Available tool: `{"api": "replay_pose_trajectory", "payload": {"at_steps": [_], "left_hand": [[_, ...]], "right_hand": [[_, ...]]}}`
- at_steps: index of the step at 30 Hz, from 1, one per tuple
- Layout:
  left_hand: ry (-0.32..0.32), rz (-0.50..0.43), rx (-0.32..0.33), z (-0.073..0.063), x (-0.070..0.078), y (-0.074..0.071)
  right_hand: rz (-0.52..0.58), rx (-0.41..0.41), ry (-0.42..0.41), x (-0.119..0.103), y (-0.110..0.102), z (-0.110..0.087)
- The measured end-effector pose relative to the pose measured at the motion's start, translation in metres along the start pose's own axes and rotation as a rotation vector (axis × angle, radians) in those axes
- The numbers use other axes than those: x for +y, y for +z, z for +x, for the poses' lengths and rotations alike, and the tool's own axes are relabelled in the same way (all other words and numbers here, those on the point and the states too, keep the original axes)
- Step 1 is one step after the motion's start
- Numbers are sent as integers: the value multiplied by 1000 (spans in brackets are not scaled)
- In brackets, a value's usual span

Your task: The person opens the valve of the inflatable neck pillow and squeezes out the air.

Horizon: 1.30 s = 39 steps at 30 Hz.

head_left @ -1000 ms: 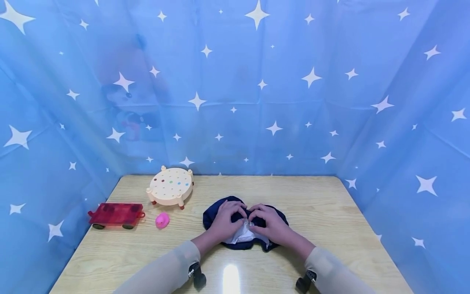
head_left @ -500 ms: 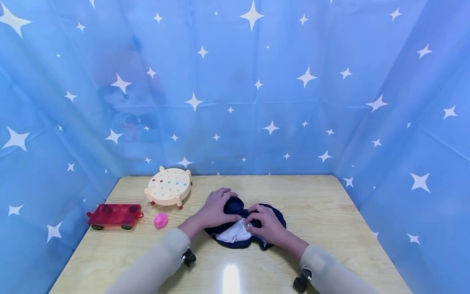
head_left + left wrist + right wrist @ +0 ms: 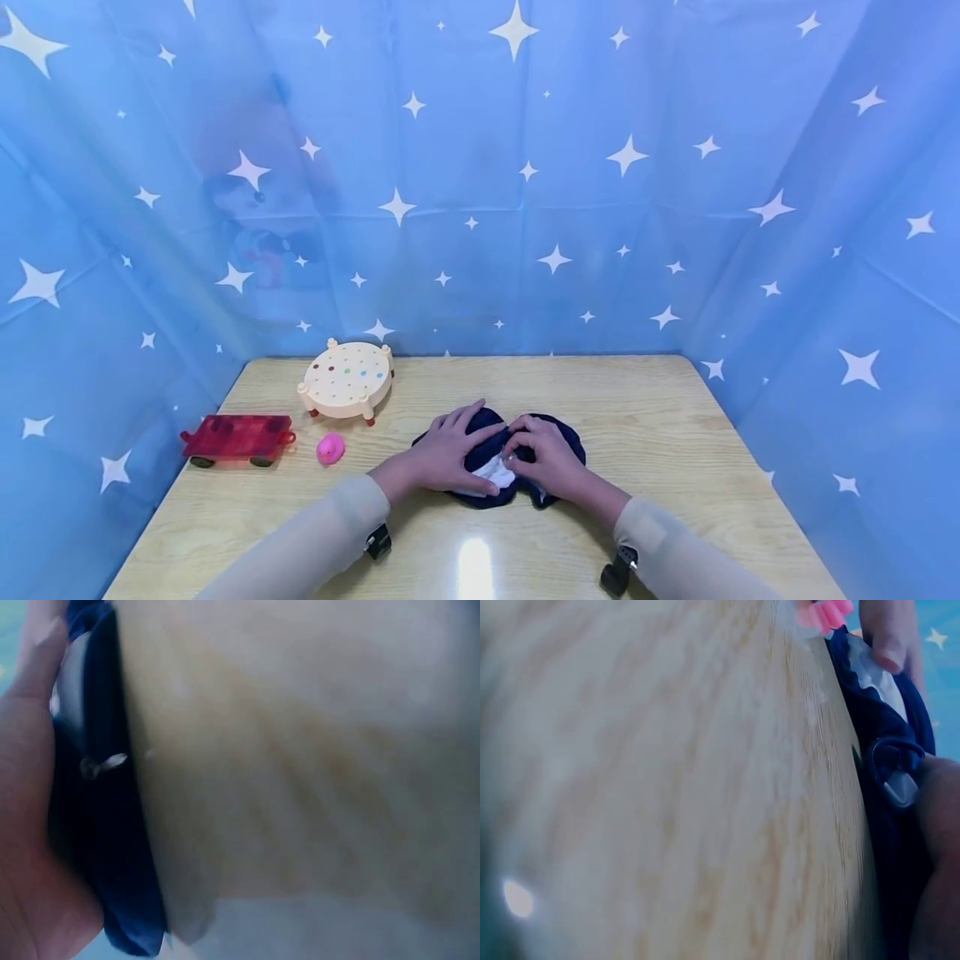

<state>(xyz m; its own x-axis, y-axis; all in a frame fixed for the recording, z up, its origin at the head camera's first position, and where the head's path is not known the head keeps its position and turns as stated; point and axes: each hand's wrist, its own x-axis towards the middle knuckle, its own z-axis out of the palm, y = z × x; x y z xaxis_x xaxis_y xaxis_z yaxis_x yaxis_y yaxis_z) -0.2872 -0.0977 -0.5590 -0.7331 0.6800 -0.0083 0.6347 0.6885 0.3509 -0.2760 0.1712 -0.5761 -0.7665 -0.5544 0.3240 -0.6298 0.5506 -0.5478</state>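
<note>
A dark blue cloth item point(image 3: 486, 423) with a zip lies bunched on the table, its white inside point(image 3: 495, 473) showing through the opening. My left hand point(image 3: 441, 457) rests over its left part with fingers spread, thumb along the white material. On the right side, my right hand point(image 3: 553, 458) has curled fingers and pinches the cloth near the middle of the opening. In the left wrist view a metal zip pull point(image 3: 112, 761) hangs at the cloth's edge. The right wrist view shows the blue edge point(image 3: 877, 712) with white inside it. Both palms hide parts of the cloth.
To the left are a pink rubber toy point(image 3: 330, 448), a clear red toy wagon point(image 3: 238, 437) with dark wheels, and a cream round stool-like toy point(image 3: 348, 379) with short legs. A blue star-patterned curtain point(image 3: 480, 167) borders the wooden table point(image 3: 637, 392).
My left hand left the middle of the opening, moved left onto the cloth's upper left side, then spread over it and the white inside. The right hand has stayed nearly in place.
</note>
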Motion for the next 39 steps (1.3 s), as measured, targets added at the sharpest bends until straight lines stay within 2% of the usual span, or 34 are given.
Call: {"api": "replay_pose_trajectory", "payload": {"at_steps": [14, 26, 33, 39], "left_hand": [[-32, 114, -22, 3, 4, 6], [-44, 174, -31, 5, 5, 9], [-46, 202, -34, 6, 6, 8], [-53, 235, -34, 7, 7, 9]], "right_hand": [[7, -14, 13, -1, -1, 1], [-19, 15, -25, 2, 0, 1], [-11, 8, -15, 1, 0, 2], [-9, 59, -79, 13, 7, 0]]}}
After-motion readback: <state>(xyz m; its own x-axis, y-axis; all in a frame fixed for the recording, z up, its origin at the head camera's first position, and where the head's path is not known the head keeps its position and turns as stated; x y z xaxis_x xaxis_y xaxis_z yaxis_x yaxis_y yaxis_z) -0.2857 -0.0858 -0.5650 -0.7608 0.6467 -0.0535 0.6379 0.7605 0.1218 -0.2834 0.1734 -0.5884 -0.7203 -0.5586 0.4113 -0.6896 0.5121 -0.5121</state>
